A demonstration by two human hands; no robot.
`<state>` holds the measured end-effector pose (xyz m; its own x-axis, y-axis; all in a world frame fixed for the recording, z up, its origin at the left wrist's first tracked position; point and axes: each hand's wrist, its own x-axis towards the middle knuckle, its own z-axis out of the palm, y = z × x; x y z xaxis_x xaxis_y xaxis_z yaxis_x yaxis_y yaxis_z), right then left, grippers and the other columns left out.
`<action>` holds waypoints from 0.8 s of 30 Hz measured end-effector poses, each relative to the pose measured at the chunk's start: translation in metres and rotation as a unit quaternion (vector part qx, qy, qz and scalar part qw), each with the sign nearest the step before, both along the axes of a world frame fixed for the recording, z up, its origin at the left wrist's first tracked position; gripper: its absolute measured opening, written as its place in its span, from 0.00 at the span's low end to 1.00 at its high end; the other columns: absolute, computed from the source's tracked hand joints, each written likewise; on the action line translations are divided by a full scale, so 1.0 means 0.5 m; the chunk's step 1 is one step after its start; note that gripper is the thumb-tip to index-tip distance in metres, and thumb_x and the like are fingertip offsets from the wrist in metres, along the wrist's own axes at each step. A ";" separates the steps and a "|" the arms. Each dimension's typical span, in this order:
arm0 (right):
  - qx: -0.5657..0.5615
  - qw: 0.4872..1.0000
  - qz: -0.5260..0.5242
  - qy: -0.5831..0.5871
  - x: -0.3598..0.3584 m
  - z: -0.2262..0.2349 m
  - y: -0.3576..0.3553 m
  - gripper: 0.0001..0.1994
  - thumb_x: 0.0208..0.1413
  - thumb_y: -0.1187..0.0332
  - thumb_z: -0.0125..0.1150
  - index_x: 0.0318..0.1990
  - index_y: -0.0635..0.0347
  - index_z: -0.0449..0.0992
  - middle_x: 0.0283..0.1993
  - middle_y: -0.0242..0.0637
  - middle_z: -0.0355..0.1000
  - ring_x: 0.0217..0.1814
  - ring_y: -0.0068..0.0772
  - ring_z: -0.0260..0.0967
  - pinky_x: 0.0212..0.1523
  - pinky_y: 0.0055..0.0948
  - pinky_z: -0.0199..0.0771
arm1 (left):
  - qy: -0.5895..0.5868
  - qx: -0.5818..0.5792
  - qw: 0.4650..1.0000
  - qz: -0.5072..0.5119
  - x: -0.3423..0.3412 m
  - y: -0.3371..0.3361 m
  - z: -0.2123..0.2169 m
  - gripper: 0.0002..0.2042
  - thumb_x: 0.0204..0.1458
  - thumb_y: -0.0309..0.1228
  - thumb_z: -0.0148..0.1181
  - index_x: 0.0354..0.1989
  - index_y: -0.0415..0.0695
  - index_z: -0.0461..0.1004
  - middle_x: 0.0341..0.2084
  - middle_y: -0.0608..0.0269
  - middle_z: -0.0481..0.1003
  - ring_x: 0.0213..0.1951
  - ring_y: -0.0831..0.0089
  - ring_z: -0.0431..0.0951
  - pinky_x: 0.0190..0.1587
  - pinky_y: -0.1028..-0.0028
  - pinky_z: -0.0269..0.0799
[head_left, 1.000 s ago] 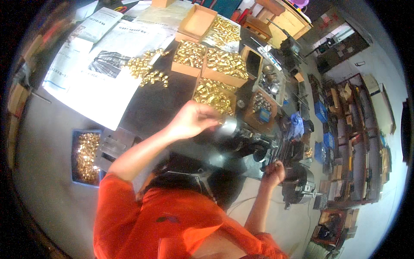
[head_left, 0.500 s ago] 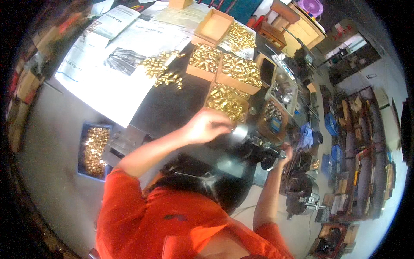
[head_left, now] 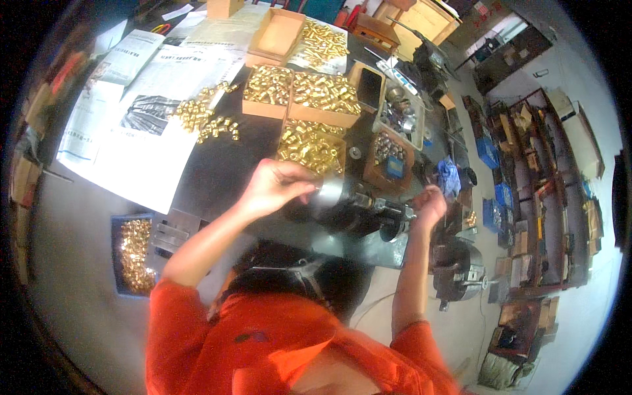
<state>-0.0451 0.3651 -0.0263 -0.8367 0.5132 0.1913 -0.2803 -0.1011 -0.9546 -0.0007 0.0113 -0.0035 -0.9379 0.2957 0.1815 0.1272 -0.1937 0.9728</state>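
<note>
A small bench lathe [head_left: 368,203] with a bright round chuck [head_left: 330,193] stands in front of me. My left hand [head_left: 280,187] is at the chuck's left face, thumb and fingers pinched together; whatever is between the fingertips is too small to make out. At the lathe's other end my right hand [head_left: 429,205] is closed around what looks like its handle, mostly hidden by the fingers. Just beyond the chuck sits a cardboard box of brass fittings [head_left: 309,150]. Two more boxes, one with short brass pieces [head_left: 266,85] and one fuller [head_left: 326,93], stand behind it.
Loose brass pieces [head_left: 207,118] lie on newspaper [head_left: 151,168] at the left. A blue bin of brass parts [head_left: 118,257] is low on the left. To the right are a tray of metal parts [head_left: 378,164], a phone [head_left: 370,89], a blue rag [head_left: 449,178] and shelving [head_left: 546,197].
The whole view has shifted, moving the bench leftward in the picture. My right hand has risen slightly relative to the lathe's end. My left hand remains pinched at the chuck.
</note>
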 end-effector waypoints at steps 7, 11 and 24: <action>-0.109 0.992 0.050 0.050 0.199 0.015 -0.013 0.11 0.51 0.66 0.44 0.19 0.59 0.63 0.13 0.25 0.48 0.13 0.16 0.43 0.10 0.18 0.40 | -0.032 0.024 0.999 -0.008 0.001 -0.013 -0.018 0.07 0.44 0.20 0.57 0.32 0.29 0.72 0.24 0.54 0.74 0.24 0.71 0.75 0.27 0.76 0.73; -0.157 0.984 0.019 -0.081 0.182 -0.097 0.001 0.11 0.48 0.64 0.49 0.21 0.61 0.67 0.15 0.27 0.52 0.13 0.19 0.46 0.12 0.19 0.44 | -0.034 0.047 0.998 -0.015 -0.001 -0.012 -0.012 0.07 0.44 0.21 0.58 0.31 0.30 0.72 0.24 0.55 0.74 0.23 0.72 0.75 0.27 0.76 0.73; -0.040 0.991 0.049 0.119 0.126 0.047 -0.013 0.12 0.51 0.66 0.44 0.19 0.60 0.63 0.14 0.28 0.54 0.12 0.18 0.50 0.11 0.15 0.48 | 0.055 -0.199 0.976 0.072 -0.148 -0.012 -0.038 0.11 0.47 0.24 0.55 0.39 0.32 0.69 0.22 0.59 0.73 0.21 0.78 0.74 0.24 0.79 0.70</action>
